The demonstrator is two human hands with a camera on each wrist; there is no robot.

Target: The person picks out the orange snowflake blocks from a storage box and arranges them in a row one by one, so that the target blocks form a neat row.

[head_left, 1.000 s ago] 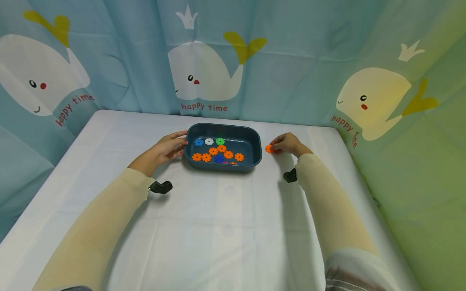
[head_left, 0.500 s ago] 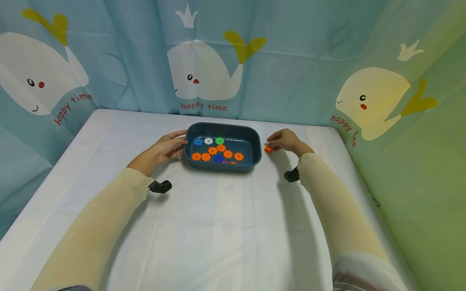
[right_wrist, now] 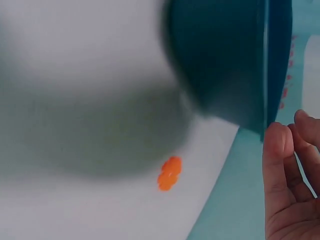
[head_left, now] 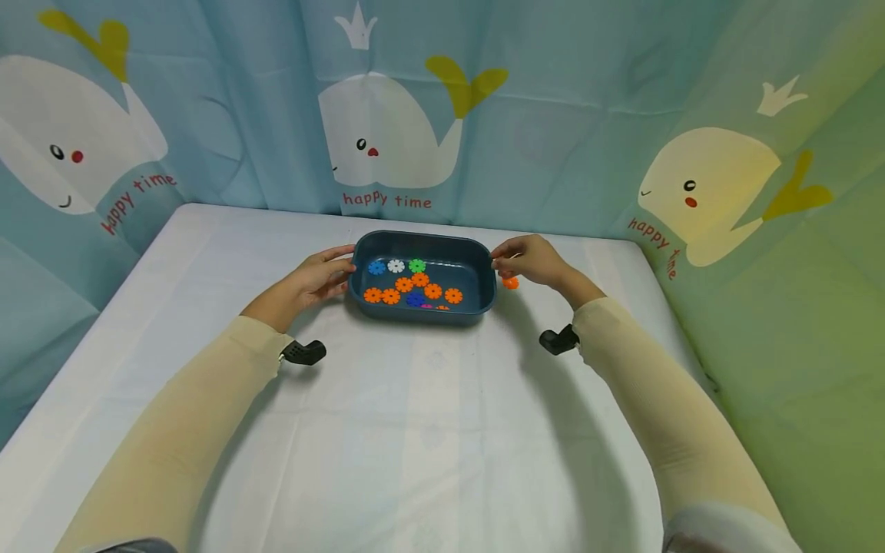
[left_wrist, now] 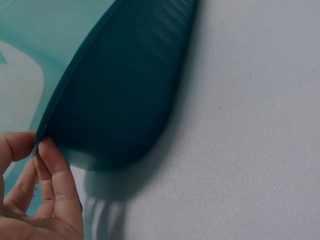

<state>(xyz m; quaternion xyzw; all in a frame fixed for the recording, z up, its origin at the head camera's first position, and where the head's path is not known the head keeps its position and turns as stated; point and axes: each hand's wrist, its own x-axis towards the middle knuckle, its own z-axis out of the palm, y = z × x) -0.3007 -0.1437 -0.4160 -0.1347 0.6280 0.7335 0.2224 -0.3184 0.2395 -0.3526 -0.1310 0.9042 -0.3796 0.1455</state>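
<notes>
A dark blue-grey rectangular tub (head_left: 422, 317) stands near the back of the white table. Round notched plastic discs lie in it: several orange discs (head_left: 432, 291), plus blue, white, green and pink ones. My left hand (head_left: 316, 278) pinches the tub's left rim between thumb and fingers, as the left wrist view shows. My right hand (head_left: 535, 259) has come to the right rim, its fingertips (right_wrist: 276, 134) right at the edge and the thumb apart from them. One orange disc (right_wrist: 170, 173) lies on the table just outside the tub, below my right hand.
The white-covered table (head_left: 387, 430) extends toward me in front of the tub. Behind it hangs a blue curtain (head_left: 574, 153) printed with whales, close to the table's back edge. A green panel (head_left: 809, 346) borders the right side.
My right hand has let go of the orange disc, leaving it on the table, and moved left and up to the tub's right rim. My left hand stays at the left rim.
</notes>
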